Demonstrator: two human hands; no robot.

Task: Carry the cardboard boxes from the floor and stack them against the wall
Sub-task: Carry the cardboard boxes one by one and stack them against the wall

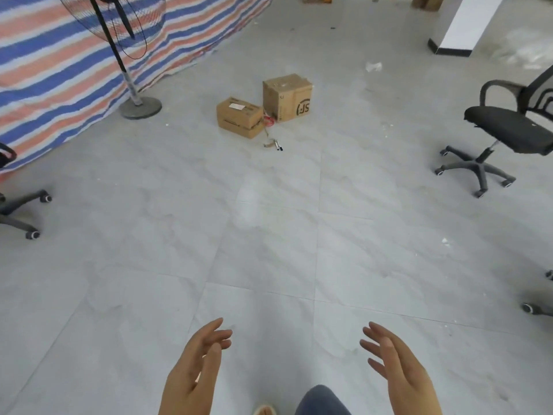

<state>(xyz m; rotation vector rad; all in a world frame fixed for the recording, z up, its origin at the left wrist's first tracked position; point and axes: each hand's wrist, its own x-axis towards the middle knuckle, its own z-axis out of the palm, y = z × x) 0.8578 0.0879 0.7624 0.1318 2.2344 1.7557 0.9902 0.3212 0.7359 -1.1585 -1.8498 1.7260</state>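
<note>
Two cardboard boxes sit on the pale tiled floor (269, 250) in the upper middle of the frame, well apart from the person's hands at the bottom edge; the low box (239, 117) lies flat with a white label on its top, and the taller box (287, 97) stands just beside it, up and to the right, with a round black printed mark on its facing side; whether the two touch cannot be told. Between and below them lie a bit of red cord (269, 119) and a few small scraps (273, 145) on the tiles.

The left hand (194, 366) reaches forward at the lower centre, fingers straight and loosely spread, holding nothing; the right hand (398, 366) mirrors it at the lower right, palm turned inward, fingers wide and relaxed, also holding nothing; the two hands are apart, with bare floor between them. A knee in blue cloth (320, 399) and the tip of a shoe (264, 410) show at the bottom edge.

A striped blue, orange and white tarpaulin (59, 70) fills the upper left; a standing fan (125, 55) on a round base stands before it. A black office chair (508, 127) stands at the right edge; the wheeled base of another chair (24, 211) shows at the left edge. A white column (466, 22) with a dark skirting rises at the upper right.
</note>
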